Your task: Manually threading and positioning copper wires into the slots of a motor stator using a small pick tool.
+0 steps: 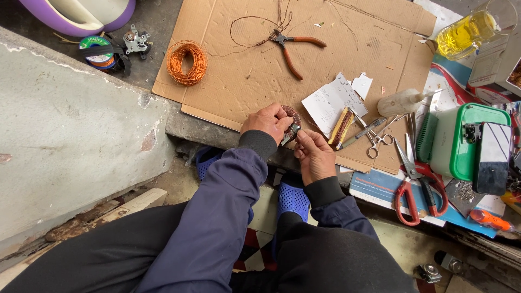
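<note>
A sheet of cardboard point(244, 70) fills the upper centre of the frame; on it a wire coil point(186, 62) lies at left, pliers point(293, 46) to its right, scissors point(415, 182) at lower right beside a box point(461, 141)

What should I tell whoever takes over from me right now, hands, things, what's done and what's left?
Left hand grips the small round wound coil at the edge of the cardboard sheet.
Right hand holds a small metal tool against the coil.
Loose copper wire coil and pliers lie on the cardboard; red scissors lie to the right.
Done: coil carries dark windings.
Left: how much work on the coil remains cannot be told.
</note>
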